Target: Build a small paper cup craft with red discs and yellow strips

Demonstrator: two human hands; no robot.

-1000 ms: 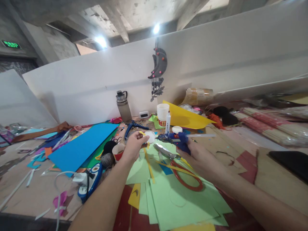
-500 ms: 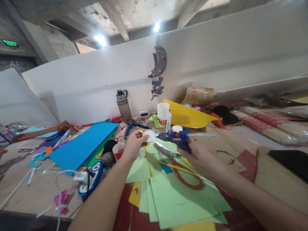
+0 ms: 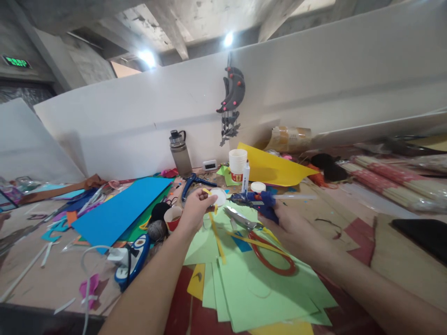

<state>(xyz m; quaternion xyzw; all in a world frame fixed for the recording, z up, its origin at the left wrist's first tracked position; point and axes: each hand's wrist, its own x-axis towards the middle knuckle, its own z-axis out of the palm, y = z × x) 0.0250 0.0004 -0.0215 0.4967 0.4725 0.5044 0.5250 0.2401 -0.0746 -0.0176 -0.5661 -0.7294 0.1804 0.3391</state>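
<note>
My left hand (image 3: 198, 207) pinches a small round white disc (image 3: 220, 197) with yellow paper pieces (image 3: 207, 191) at its edge. My right hand (image 3: 288, 223) is wrapped round a blue hot glue gun (image 3: 263, 201), its nozzle pointing left, close to the disc. A clear glue stick (image 3: 296, 197) sticks out of the gun's back. Below the gun, scissors (image 3: 240, 217) with orange-red handles lie on light green paper sheets (image 3: 265, 298), a yellow paper strip (image 3: 268, 244) across them. Whether glue is on the disc is too small to tell.
Behind my hands stand stacked paper cups (image 3: 238, 160), a white marker (image 3: 246, 177) and a bottle (image 3: 180, 156). Blue paper (image 3: 122, 209), a paper cup (image 3: 172, 217) and a power strip (image 3: 134, 263) with a cable lie left. Packaged sticks (image 3: 391, 184) lie right.
The view has shifted very slightly. Both hands keep their hold, with the glue gun's nozzle still close to the white disc.
</note>
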